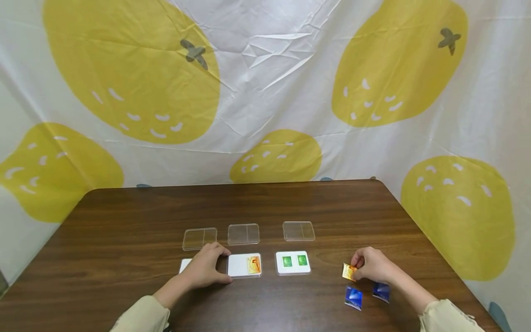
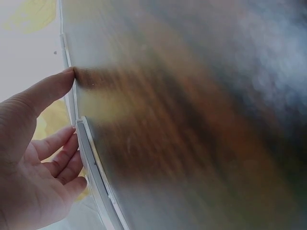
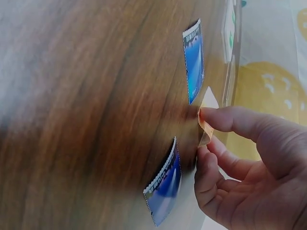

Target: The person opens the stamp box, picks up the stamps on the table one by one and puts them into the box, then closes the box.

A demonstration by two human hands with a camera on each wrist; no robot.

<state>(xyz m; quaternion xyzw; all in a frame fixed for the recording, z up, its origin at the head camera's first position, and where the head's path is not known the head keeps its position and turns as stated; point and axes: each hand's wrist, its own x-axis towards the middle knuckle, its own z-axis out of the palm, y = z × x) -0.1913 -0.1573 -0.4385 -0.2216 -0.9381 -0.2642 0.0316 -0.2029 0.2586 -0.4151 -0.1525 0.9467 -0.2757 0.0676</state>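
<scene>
My right hand (image 1: 373, 264) pinches a small orange-yellow stamp (image 1: 348, 272) between thumb and fingers, low over the table at the right. In the right wrist view the stamp (image 3: 208, 103) looks bent. Two blue stamps (image 1: 353, 297) (image 3: 163, 194) with perforated edges lie close to that hand. My left hand (image 1: 204, 267) rests on the table, thumb and forefinger spread at the left side of a clear plastic case (image 1: 238, 266). That case holds a white card with one orange stamp (image 1: 254, 265) at its right. Another white card (image 1: 185, 264) is mostly hidden behind the left hand.
A case with a white card (image 1: 293, 269) and two green stamps (image 1: 287, 261) stands right of the middle one. Three clear plastic lids (image 1: 200, 238) (image 1: 243, 234) (image 1: 298, 230) lie in a row behind, on the brown wooden table (image 1: 265, 203). A lemon-print cloth (image 1: 274, 106) hangs behind it.
</scene>
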